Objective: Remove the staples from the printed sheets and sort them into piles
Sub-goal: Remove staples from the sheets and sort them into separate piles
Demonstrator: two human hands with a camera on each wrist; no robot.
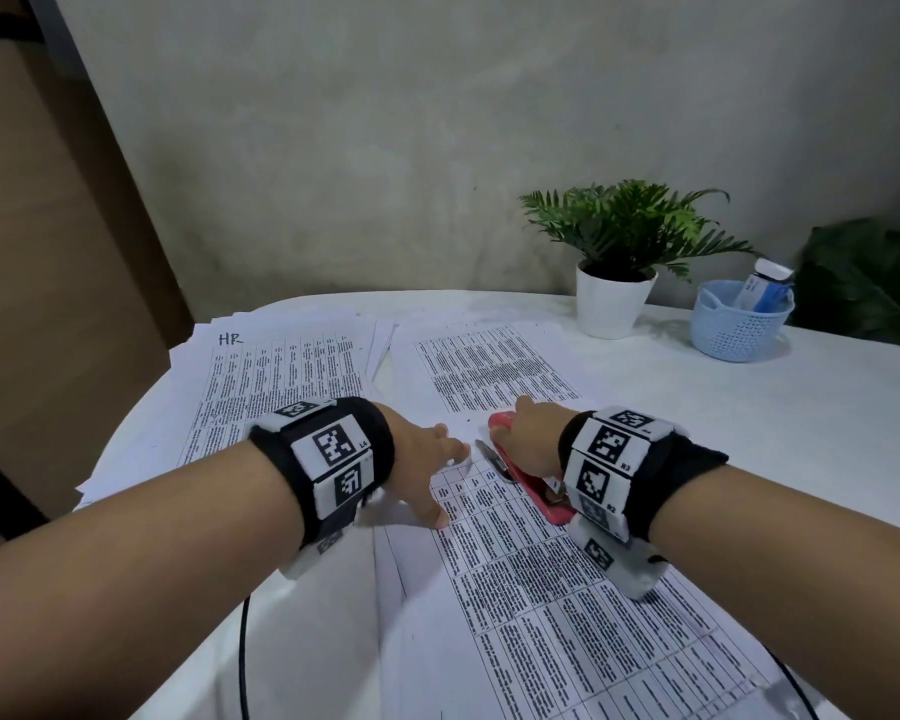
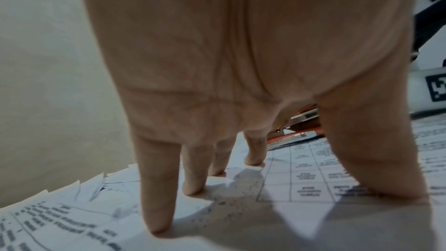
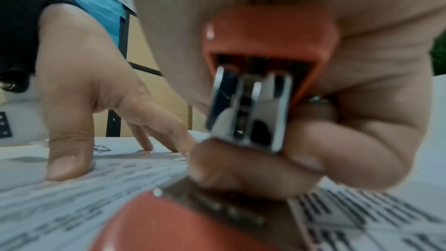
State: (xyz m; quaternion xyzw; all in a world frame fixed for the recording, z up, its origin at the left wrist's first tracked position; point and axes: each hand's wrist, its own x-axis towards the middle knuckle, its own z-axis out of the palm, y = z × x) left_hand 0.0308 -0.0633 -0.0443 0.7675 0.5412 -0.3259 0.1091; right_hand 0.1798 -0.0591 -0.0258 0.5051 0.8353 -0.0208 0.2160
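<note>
From over the person's shoulder, the left hand [image 1: 427, 462] lies spread on the near printed sheet [image 1: 567, 589], fingers straight and pressing down, which I take as pinning the paper so it cannot slide under the tool. Just beside it the right hand [image 1: 528, 441] is wrapped round a red stapler [image 1: 541, 498] laid on the same sheet, its metal tongue [image 1: 492, 456] pointing toward the sheet's top corner; that is probably where the staple sits, though I cannot make out a staple. Farther back lie two piles: one headed "HR" [image 1: 281, 376] on the left and a second pile [image 1: 494, 371] to its right, likely the sorted sets. A potted plant [image 1: 617, 262] and a blue basket [image 1: 739, 322] stand well apart at the far right of the white table [image 1: 801, 433].

The left wrist camera shows the fingertips [image 2: 158, 226] and thumb splayed and planted on the paper, holding nothing, a wide stance that spreads the pressure. Between thumb and fingers a sliver of the stapler shows beyond.

The right wrist camera looks down the stapler's rear end: fingers [image 3: 301, 159] curl under the metal body and the palm caps the red top, clamping it firmly. The base rests on the sheet, so the grip seems chosen for levering at the front.
</note>
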